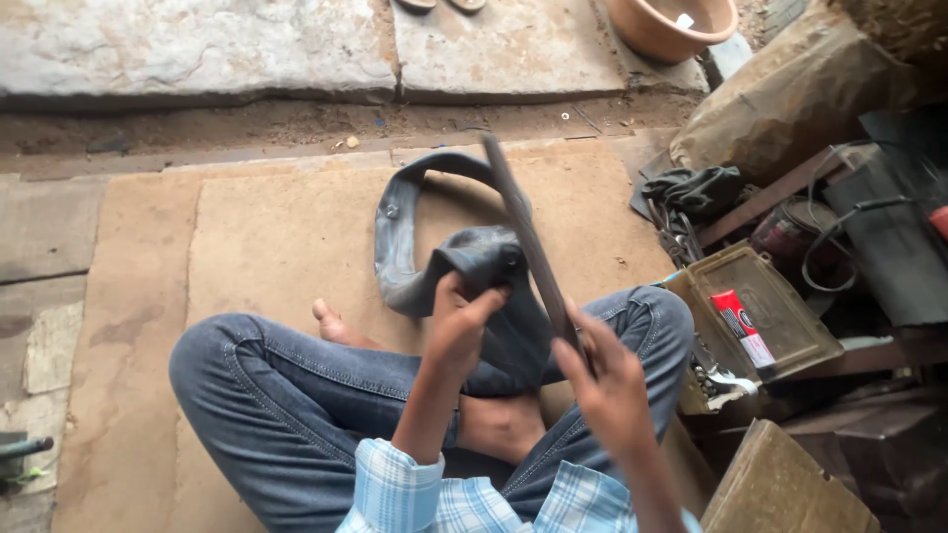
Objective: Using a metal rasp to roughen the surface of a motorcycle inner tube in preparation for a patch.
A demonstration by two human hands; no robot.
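Note:
I sit cross-legged in blue jeans on a brown mat (pixel 267 247). My left hand (pixel 456 321) grips a folded part of a dark grey rubber inner tube (pixel 415 247), whose loop lies on the mat ahead of my knees. My right hand (pixel 607 375) holds the near end of a long flat metal file (pixel 523 232), which slants up and away across the held fold of the tube. The tube's valve shows on its left side.
An open dirty box (pixel 765 311) with a red and white tube stands at my right knee. Bags, cables and rags pile up on the right. A brown basin (pixel 671 25) sits on the stone slabs beyond the mat.

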